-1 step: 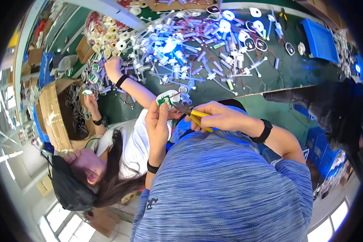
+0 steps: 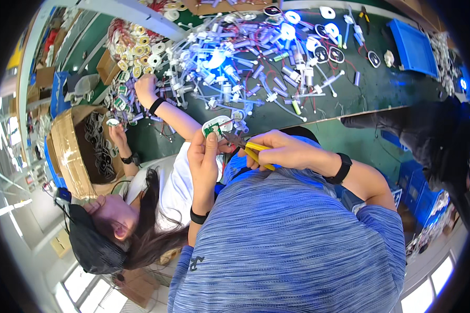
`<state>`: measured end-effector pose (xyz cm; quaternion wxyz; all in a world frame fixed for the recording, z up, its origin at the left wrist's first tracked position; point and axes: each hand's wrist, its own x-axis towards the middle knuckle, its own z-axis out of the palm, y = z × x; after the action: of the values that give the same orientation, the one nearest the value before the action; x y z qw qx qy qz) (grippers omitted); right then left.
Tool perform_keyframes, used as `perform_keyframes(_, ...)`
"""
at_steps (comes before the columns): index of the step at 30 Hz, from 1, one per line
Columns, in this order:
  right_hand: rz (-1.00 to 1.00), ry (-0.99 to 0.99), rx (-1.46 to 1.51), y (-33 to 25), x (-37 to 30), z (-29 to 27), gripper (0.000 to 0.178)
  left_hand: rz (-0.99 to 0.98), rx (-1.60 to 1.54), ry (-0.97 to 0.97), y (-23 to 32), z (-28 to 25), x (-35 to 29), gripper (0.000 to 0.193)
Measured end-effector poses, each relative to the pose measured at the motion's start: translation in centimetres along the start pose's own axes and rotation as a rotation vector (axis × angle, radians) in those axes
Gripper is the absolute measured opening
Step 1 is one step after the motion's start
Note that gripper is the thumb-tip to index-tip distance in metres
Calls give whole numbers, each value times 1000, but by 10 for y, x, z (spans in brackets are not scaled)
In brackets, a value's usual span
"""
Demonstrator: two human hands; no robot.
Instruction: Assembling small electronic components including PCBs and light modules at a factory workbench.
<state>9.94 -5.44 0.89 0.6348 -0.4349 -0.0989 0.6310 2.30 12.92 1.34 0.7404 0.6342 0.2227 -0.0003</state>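
Round white part (image 2: 218, 125) with a small green board and thin red wires sits pinched in the fingers of the left hand (image 2: 203, 154), raised just off the near edge of the dark green workbench (image 2: 360, 94). Yellow-handled cutters (image 2: 251, 149) are clasped in the right hand (image 2: 282, 150), which is wrapped firmly around the handles, and the dark tip of the tool meets the part at its wires. Both wrists carry a black band.

Across the middle of the workbench, toward its far edge, lies a dense heap of white and grey wired components (image 2: 245, 62), lit blue in places. A blue tray (image 2: 413, 47) rests near the far right corner.

At the left end of the bench, a second person's hand (image 2: 145, 87) reaches into the heap, wearing a black wrist strap. That person's other hand (image 2: 117, 136) holds a small piece beside an open cardboard box (image 2: 70, 151) of dark parts.
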Motion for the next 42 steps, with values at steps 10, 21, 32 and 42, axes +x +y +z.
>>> perform_keyframes(10,-79,108,150,20,-15,-14,34,59,223,-133,2,28,9,23)
perform_keyframes(21,-31,96,188,12,-36,-25,31,203,539,-211,6,37,12,19)
perform_keyframes(32,-61,173,184,37,-2,-45,25,241,538,-113,-35,33,35,17)
perform_keyframes(42,23,277,167,38,11,-59,25,384,739,7,-52,43,49,14)
